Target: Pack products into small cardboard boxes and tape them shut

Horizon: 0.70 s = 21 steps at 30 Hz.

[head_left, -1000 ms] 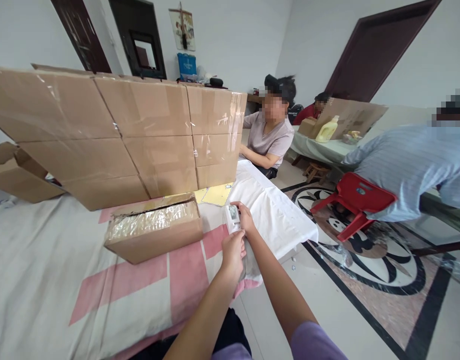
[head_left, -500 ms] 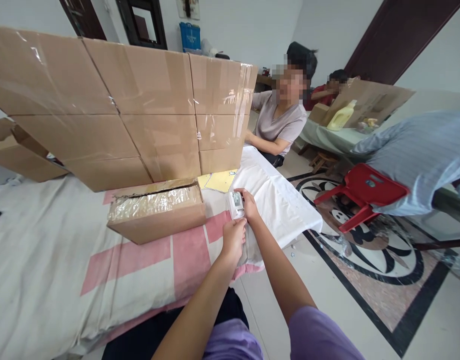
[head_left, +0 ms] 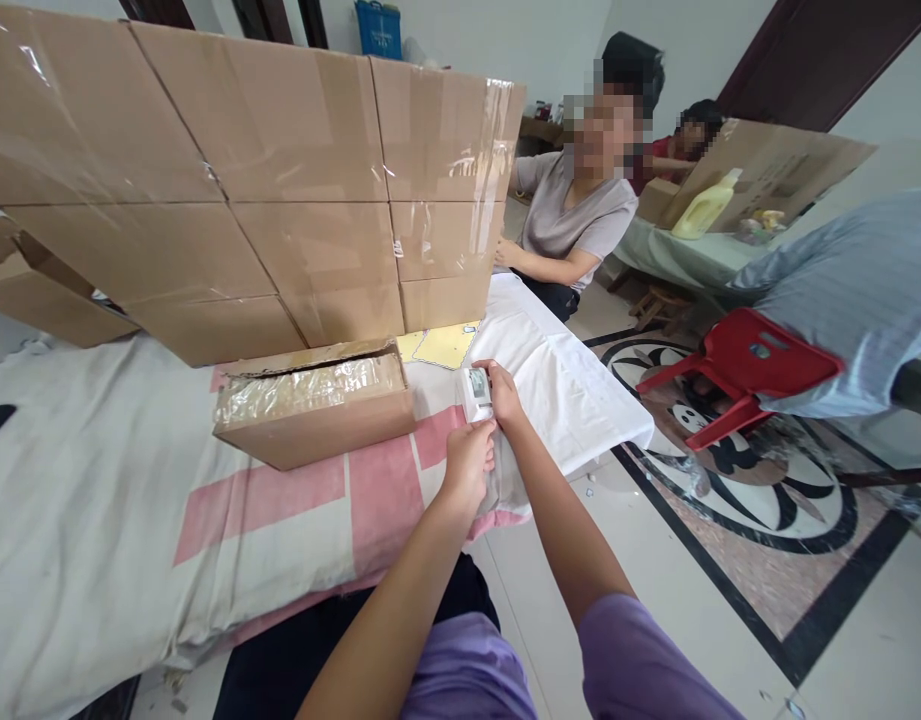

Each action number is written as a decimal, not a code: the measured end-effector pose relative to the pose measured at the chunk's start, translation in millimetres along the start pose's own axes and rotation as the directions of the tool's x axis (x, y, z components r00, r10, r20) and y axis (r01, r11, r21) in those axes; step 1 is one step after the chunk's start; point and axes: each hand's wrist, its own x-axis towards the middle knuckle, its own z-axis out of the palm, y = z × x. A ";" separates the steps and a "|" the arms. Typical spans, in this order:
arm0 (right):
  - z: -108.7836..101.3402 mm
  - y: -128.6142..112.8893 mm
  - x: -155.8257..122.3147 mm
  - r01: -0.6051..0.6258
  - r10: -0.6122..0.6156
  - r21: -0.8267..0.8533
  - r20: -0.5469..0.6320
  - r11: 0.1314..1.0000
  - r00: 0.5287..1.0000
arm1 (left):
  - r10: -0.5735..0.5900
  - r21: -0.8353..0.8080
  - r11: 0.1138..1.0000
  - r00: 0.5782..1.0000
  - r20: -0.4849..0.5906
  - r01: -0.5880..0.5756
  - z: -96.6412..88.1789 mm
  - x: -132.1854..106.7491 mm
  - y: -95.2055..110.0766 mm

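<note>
The fingers of both hands are closed on a small white device (head_left: 477, 390) with a grey screen, so there is no gap between the fingers and the thing. The right hand (head_left: 503, 392) reaches farther out and grips along the device's right side, its fingertips bent over the far corner; the left hand (head_left: 469, 462) is curled narrow at the near end, its thumb up against the casing, though what lies inside that curl is hidden from me. The device's long axis runs away from the person, its far end tipped a little to the left and its screen facing up. I can't tell whether it touches the cloth-covered counter (head_left: 269, 510) or hangs just above. The counter's front edge passes below the wrists, so the hands are near the rim. Leftward, a strip of pink and white cloth separates the left hand from a taped brown carton (head_left: 325, 430). Just beyond the device lies a yellow sheet (head_left: 446, 346), and behind that stands a tall cardboard wall (head_left: 317, 150), which bounds the far side. To the right, white cloth (head_left: 561, 375) spreads to the counter's corner, giving the right hand the most sideways room.
</note>
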 end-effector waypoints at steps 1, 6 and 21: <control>0.1 0.9 0.3 -0.001 0.001 0.002 -0.001 1.000 1.000 | 0.000 -0.003 1.000 1.000 0.001 0.000 -0.2 0.2 0.8; 0.4 4.8 2.2 -0.005 0.005 0.015 -0.009 1.000 1.000 | 0.008 0.019 1.000 1.000 -0.010 -0.007 -2.8 2.0 -4.5; 1.6 2.1 0.8 -0.021 0.022 0.022 -0.033 1.000 0.999 | 0.228 0.243 0.949 0.970 -0.086 -0.201 -11.0 11.5 -25.0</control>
